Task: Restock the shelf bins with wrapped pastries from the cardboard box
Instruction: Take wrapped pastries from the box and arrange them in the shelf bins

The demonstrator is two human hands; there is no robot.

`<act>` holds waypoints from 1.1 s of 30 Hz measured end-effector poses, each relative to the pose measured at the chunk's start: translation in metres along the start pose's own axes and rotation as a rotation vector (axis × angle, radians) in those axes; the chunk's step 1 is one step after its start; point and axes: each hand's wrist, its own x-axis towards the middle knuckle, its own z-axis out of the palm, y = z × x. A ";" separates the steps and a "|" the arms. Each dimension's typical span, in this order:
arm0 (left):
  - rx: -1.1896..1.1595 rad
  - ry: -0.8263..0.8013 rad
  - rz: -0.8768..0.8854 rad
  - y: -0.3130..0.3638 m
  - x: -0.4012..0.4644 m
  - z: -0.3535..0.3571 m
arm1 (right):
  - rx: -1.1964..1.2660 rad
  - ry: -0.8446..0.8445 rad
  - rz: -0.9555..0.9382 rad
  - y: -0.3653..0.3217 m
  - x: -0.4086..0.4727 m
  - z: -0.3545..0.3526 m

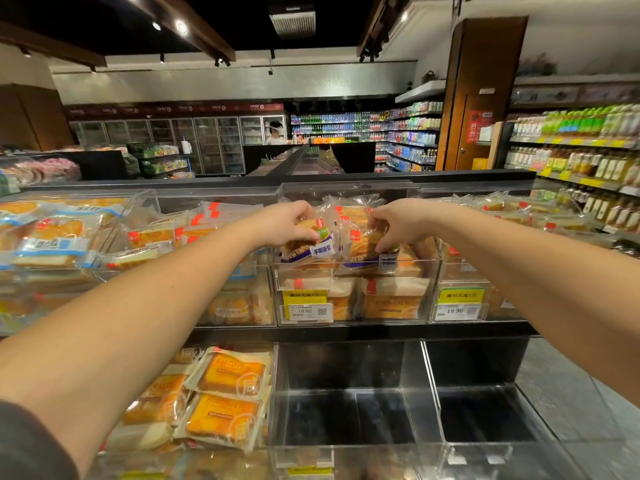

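Over the clear bin [353,268], hands pinch glossy wrapped pastries [311,242] (golden-brown).

"19.90" on two white price tags [304,311] [456,311] beneath yellow "满39元减5元" labels [304,296]; "手撕面包" on wrapped pastry [320,249].

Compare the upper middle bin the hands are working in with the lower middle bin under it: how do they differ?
The upper middle bin is stacked with wrapped pastries; the lower middle bin shows only dark bare floor. The left hand and right hand each grip a packet over the upper middle bin; neither is at the lower middle bin. Both bins are clear plastic with front tag holders.
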 end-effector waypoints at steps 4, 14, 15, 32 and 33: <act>0.133 -0.100 0.018 -0.004 -0.001 0.013 | 0.019 0.008 0.005 0.001 -0.001 0.001; 0.456 -0.160 0.090 0.005 0.006 0.004 | 0.018 0.008 -0.078 -0.025 0.009 0.012; 0.489 -0.178 0.090 0.009 0.008 0.004 | 0.028 0.007 -0.073 -0.025 0.009 0.012; 0.311 0.029 0.020 -0.001 -0.008 0.013 | 0.886 0.116 0.404 -0.016 -0.012 0.040; 0.311 0.048 0.021 -0.001 -0.009 0.013 | 0.888 0.103 0.368 -0.016 -0.010 0.041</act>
